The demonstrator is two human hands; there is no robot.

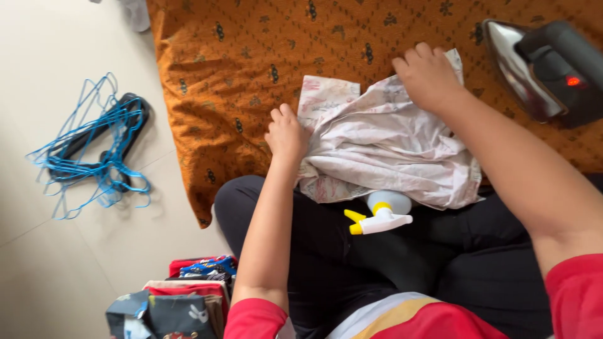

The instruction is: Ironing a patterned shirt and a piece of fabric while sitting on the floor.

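A crumpled pale patterned garment [383,147] lies on an orange patterned cloth [251,56] spread over the floor, partly over my lap. My left hand [286,133] grips the garment's left edge. At the garment's top right corner, my right hand [429,75] is closed on the fabric. A white spray bottle with a yellow trigger [380,216] rests on my black trousers just below the garment.
An electric iron [543,69] stands upright at the right on the orange cloth, its red light on. A tangle of blue and black hangers [94,147] lies on the pale floor at left. Folded clothes [182,295] are stacked at the bottom left.
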